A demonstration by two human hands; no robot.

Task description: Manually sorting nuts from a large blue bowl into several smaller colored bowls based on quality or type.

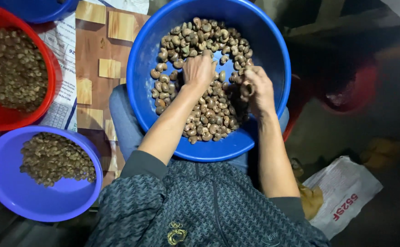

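The blue basin (145,68) rests on the person's lap, holding cashew nuts (209,114). The left hand (199,69) presses into the pile near centre, fingers curled down. At three o'clock, the right hand (257,91) seemingly pinches one nut.

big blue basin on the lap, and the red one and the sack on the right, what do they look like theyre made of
Big blue basin: likely moulded plastic, smooth and glossy, with light glinting off its wall and a rolled rim. Red basin: same look, probably plastic, shiny rim. White sack: looks like woven plastic fabric, matte and creased, though the weave is too small to confirm.
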